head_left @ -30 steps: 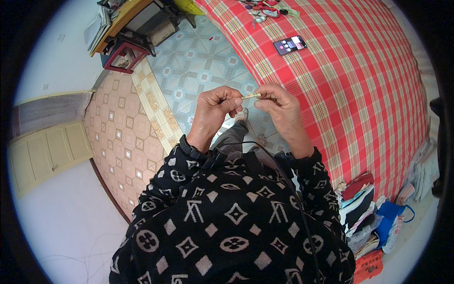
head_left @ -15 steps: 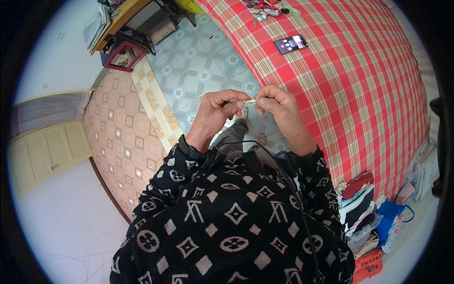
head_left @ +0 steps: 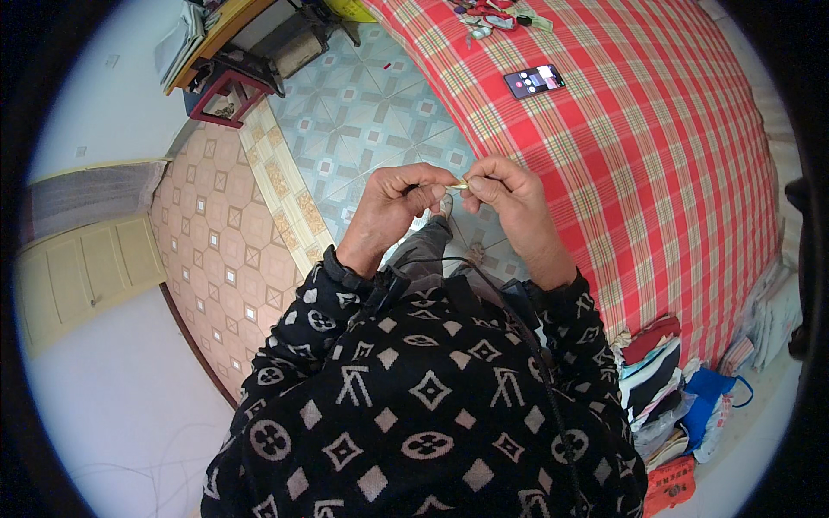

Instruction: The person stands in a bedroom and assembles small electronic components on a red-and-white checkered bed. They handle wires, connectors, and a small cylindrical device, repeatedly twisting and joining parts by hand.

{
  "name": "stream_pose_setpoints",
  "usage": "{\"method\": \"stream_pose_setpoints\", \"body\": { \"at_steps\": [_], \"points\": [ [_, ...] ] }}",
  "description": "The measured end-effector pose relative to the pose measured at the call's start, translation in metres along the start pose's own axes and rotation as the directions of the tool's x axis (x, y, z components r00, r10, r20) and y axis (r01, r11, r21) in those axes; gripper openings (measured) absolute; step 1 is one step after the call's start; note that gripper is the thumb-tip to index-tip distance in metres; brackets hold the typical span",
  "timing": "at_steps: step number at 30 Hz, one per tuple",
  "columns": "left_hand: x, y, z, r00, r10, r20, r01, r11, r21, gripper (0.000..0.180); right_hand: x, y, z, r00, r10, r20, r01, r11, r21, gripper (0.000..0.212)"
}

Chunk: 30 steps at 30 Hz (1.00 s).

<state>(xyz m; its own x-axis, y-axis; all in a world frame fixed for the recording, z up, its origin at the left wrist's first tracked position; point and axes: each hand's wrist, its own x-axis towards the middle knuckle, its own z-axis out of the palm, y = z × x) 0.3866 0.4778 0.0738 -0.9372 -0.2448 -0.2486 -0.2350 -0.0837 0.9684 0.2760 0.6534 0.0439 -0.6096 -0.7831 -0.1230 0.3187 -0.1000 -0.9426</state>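
Between my two hands, in front of my body, is a small thin yellowish strip (head_left: 458, 185), too small to tell its kind. My left hand (head_left: 399, 200) pinches one end of it between thumb and forefinger. The other end sits in the pinch of my right hand (head_left: 509, 197). Both hands are up above the floor, beside the edge of a bed (head_left: 604, 155) with a red checked cover. Most of the strip is hidden behind the fingertips.
A phone (head_left: 534, 81) with a lit screen lies on the bed. Beyond it are several small red and metallic items (head_left: 494, 19). Folded clothes (head_left: 652, 380) and a blue bag (head_left: 710, 399) are piled at the lower right. A wooden desk (head_left: 229, 30) stands at the far left.
My hands keep their pinch on the small yellowish strip and have barely moved. The whole view has shifted very slightly.
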Motion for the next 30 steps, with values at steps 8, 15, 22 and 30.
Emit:
{"method": "stream_pose_setpoints", "body": {
  "at_steps": [8,15,22,30],
  "points": [
    [0.000,0.001,-0.001,1.000,-0.013,-0.013,0.013,0.999,0.033,0.010,-0.004,-0.004,0.011,0.995,-0.084,-0.057,0.069,0.970,-0.235,0.007],
    [0.002,0.000,-0.004,0.999,0.034,0.021,-0.036,0.993,0.111,0.007,-0.004,-0.006,0.011,0.991,-0.133,-0.003,0.120,0.900,-0.419,0.006],
    [0.011,-0.008,-0.006,0.992,0.101,-0.071,-0.100,0.995,0.020,0.016,-0.001,0.003,0.017,0.963,-0.252,-0.098,0.188,0.884,-0.428,0.005],
    [0.018,-0.016,-0.009,0.983,-0.172,0.056,0.170,0.772,-0.612,0.032,0.009,0.009,0.014,0.809,-0.577,-0.111,0.409,0.689,-0.599,0.010]
  ]
}}
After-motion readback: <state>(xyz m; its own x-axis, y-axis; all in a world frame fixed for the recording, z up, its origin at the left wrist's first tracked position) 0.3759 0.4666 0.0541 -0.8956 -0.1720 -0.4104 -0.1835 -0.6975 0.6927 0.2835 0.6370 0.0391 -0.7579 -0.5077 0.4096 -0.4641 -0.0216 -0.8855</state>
